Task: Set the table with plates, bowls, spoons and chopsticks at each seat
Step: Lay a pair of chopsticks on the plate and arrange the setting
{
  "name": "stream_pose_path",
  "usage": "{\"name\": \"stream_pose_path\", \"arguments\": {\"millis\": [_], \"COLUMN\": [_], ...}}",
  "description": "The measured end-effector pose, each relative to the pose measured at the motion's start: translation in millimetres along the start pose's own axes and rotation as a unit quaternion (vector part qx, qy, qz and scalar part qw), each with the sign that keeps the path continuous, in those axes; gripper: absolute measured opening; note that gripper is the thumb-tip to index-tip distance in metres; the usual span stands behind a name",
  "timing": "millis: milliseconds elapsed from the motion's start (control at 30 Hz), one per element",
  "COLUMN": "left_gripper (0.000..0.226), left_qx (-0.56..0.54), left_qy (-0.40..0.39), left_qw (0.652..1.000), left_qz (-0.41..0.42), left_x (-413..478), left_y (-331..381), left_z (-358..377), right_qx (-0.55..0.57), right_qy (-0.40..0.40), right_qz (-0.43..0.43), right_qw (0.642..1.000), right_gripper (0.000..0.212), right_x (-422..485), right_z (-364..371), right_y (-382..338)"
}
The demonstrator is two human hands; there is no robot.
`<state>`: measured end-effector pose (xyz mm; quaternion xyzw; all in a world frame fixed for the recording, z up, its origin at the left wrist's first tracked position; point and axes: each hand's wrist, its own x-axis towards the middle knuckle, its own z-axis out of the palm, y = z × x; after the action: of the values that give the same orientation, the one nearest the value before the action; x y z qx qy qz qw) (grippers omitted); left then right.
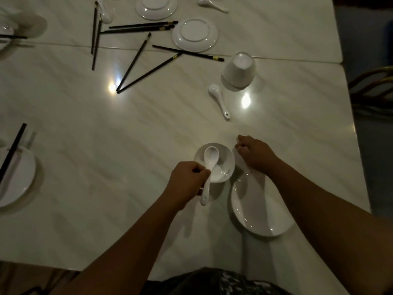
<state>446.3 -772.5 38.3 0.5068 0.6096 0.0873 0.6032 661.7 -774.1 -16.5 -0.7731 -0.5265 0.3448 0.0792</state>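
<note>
Spoon [209, 165], white ceramic, one item. Head view: it is gripped at the handle by the left hand [187, 184], whose fingers are curled tight round it. The scoop end sits over the bowl [229, 167], and the handle end projects past the near rim toward the person.

Bowl: white, upright, on the worktop [106, 145], just left of the near plate [255, 211].

Right hand [255, 155]: fingers curled together, nothing visible in them, just beside the bowl's right rim. Whether it touches the rim cannot be told. The right forearm crosses above the near plate.

Further stock, well apart: upturned cup [238, 70], second spoon [219, 101] beside it, loose chopsticks [136, 62] scattered, far plate [195, 34].

Hazards, as judged:
- If let go too far back, the spoon may tip out over the rim, the handle outweighing the scoop.
- If dropped, ceramic on ceramic may chip.
- The right forearm may nudge the near plate.
- No chopsticks lie at this seat yet.
</note>
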Motion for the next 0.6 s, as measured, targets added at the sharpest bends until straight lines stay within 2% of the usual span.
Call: {"name": "stream_pose_path", "arguments": {"millis": [200,300,333,433,600], "left_gripper": [0.026,0.024,0.022,0.017,0.017], "left_qx": [0.147,0.221,0.239,0.264,0.309], "left_qy": [0.057,0.052,0.052,0.039,0.012], "left_qw": [0.987,0.974,0.969,0.964,0.951], "left_qz": [0.025,0.022,0.017,-0.001,0.001], "left_x": [12,22,26,34,43], "left_y": [-2,4,6,12,18], "left_z": [20,25,26,27,31], "right_qx": [0.014,0.015,0.015,0.011,0.018], "right_qy": [-0.015,-0.036,-0.039,-0.033,-0.019], "right_qz": [0.012,0.018,0.018,0.009,0.003], "right_qw": [1.0,0.999,0.999,0.999,1.0], "right_gripper": [0.028,0.048,0.049,0.03,0.026], "right_x": [-14,-19,-19,-18,-15], "right_z": [1,-2,-3,-6,-5], "right_y": [8,10,12,15,21]}}
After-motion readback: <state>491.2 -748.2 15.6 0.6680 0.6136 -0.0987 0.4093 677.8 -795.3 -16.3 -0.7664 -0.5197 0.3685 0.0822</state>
